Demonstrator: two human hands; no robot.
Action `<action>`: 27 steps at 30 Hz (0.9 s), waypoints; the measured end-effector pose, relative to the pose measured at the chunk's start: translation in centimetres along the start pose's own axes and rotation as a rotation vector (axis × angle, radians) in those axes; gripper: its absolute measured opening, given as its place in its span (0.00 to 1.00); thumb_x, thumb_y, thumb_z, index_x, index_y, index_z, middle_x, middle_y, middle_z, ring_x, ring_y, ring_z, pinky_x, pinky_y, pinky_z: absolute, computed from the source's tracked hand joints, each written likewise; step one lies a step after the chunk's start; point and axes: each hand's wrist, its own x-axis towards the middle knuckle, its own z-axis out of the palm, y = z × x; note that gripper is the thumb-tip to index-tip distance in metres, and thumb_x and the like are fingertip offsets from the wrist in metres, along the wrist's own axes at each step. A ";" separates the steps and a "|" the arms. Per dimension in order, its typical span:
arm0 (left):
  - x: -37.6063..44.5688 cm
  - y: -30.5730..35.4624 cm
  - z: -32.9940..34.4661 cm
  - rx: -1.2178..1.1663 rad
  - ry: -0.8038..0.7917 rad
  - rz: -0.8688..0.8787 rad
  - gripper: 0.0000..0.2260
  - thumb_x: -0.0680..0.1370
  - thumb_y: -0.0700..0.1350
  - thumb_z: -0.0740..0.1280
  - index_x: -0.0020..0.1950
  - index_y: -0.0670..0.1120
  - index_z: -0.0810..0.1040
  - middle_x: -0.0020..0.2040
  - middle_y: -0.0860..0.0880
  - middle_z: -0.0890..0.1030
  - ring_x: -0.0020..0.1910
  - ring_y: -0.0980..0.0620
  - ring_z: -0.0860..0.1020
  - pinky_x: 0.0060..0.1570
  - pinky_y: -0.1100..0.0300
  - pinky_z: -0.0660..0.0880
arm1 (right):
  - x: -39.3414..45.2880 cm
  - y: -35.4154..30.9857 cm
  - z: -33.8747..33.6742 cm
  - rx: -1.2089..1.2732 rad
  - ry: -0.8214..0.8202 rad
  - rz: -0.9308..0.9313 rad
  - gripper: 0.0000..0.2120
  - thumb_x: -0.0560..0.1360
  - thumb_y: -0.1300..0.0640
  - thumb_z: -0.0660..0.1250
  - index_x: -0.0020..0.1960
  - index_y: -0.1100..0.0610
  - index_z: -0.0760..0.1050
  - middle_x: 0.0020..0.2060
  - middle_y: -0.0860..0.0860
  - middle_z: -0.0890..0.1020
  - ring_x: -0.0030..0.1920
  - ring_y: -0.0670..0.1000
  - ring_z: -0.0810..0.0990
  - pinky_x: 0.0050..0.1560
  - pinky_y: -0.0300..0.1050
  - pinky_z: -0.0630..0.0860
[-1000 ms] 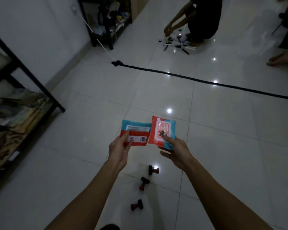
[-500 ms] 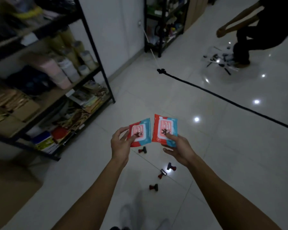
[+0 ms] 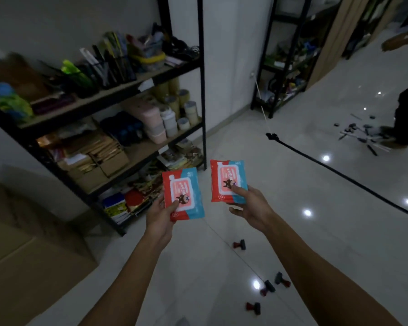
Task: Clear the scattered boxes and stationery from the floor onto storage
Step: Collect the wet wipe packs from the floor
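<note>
Two red-and-blue packets are off the floor, one in each hand, at the centre of the frame. The left hand [image 3: 161, 214] pinches the left packet [image 3: 183, 194] by its lower corner, thumb on the printed face. The right hand [image 3: 250, 205] holds the right packet [image 3: 229, 181] the same way, thumb on the front and fingers behind. The two packets are near each other but not touching.

The shelf [image 3: 201, 90] stands in the left half of the frame, its boards already crowded with tape rolls [image 3: 181, 107], boxes [image 3: 99, 156] and loose papers. That crowding looks like the main risk: a soft packet pushed into a full board could knock a tape roll off or slide back out onto the floor. The corner grip is light, so a packet could also slip or swing while reaching in.

Four small red-and-dark stamps [image 3: 239, 244] lie on the floor in the lower right of the frame, close to where the person stands. Stepping toward the shelf without looking down could kick or tread on one. A black cable [image 3: 339, 172] running across the floor on the right is a trip hazard too, though it lies away from the shelf.
</note>
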 end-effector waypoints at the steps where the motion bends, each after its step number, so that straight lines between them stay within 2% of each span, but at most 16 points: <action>1: 0.4 1.2 -1.1 0.006 -0.003 0.004 0.17 0.78 0.35 0.70 0.66 0.45 0.77 0.57 0.47 0.84 0.53 0.49 0.84 0.44 0.55 0.82 | 0.6 -0.3 1.6 -0.011 -0.018 -0.011 0.21 0.78 0.52 0.71 0.68 0.56 0.73 0.57 0.56 0.84 0.57 0.56 0.83 0.48 0.51 0.80; 4: 1.6 5.1 -4.4 0.015 0.000 0.023 0.11 0.78 0.37 0.70 0.58 0.49 0.78 0.56 0.47 0.84 0.53 0.48 0.84 0.51 0.50 0.82 | 2.1 -1.2 6.7 0.006 -0.057 -0.036 0.20 0.78 0.54 0.70 0.68 0.56 0.73 0.57 0.57 0.83 0.57 0.56 0.83 0.49 0.50 0.79; 7: 3.3 8.6 -7.0 0.044 0.023 0.041 0.11 0.78 0.40 0.70 0.60 0.48 0.77 0.58 0.45 0.83 0.56 0.45 0.83 0.59 0.42 0.79 | 3.4 -2.1 11.3 0.069 -0.114 -0.047 0.19 0.77 0.56 0.71 0.66 0.56 0.75 0.58 0.58 0.83 0.55 0.56 0.82 0.51 0.50 0.79; 13: 8.4 16.1 -9.2 0.045 0.104 0.165 0.12 0.81 0.43 0.67 0.65 0.50 0.75 0.56 0.47 0.84 0.50 0.48 0.85 0.46 0.50 0.82 | 7.7 -5.3 19.2 0.066 -0.233 -0.069 0.18 0.78 0.53 0.71 0.66 0.56 0.76 0.54 0.57 0.85 0.50 0.54 0.83 0.48 0.49 0.79; 15: 10.4 18.8 -9.3 0.030 0.120 0.215 0.12 0.81 0.45 0.68 0.64 0.51 0.75 0.55 0.48 0.84 0.50 0.49 0.85 0.46 0.50 0.82 | 9.9 -6.9 21.2 0.079 -0.294 -0.083 0.19 0.78 0.53 0.71 0.66 0.57 0.76 0.57 0.59 0.84 0.51 0.55 0.84 0.45 0.48 0.80; 17: 12.4 21.9 -9.5 0.027 0.126 0.267 0.12 0.80 0.47 0.70 0.63 0.53 0.75 0.55 0.49 0.84 0.51 0.49 0.85 0.51 0.47 0.82 | 12.4 -8.7 23.5 0.060 -0.347 -0.100 0.21 0.76 0.53 0.72 0.67 0.58 0.75 0.59 0.60 0.83 0.54 0.57 0.83 0.45 0.48 0.80; 20: 15.5 26.8 -9.4 0.029 0.113 0.352 0.16 0.77 0.45 0.73 0.63 0.52 0.75 0.58 0.47 0.84 0.54 0.48 0.84 0.56 0.44 0.81 | 16.8 -11.7 27.0 0.053 -0.379 -0.133 0.21 0.76 0.53 0.73 0.66 0.58 0.76 0.57 0.60 0.83 0.50 0.55 0.82 0.42 0.46 0.79; 23: 18.7 31.6 -9.1 0.041 0.105 0.406 0.17 0.76 0.43 0.74 0.63 0.52 0.76 0.57 0.47 0.84 0.52 0.47 0.85 0.53 0.44 0.82 | 21.4 -15.3 30.6 0.057 -0.414 -0.157 0.20 0.77 0.53 0.71 0.66 0.59 0.76 0.56 0.60 0.83 0.48 0.54 0.81 0.41 0.45 0.79; 27: 23.4 37.4 -9.0 0.117 0.205 0.517 0.19 0.76 0.43 0.75 0.65 0.50 0.76 0.57 0.48 0.83 0.52 0.49 0.84 0.47 0.51 0.83 | 26.3 -19.8 35.0 0.041 -0.438 -0.172 0.13 0.80 0.55 0.68 0.63 0.58 0.77 0.51 0.56 0.84 0.47 0.52 0.83 0.43 0.46 0.78</action>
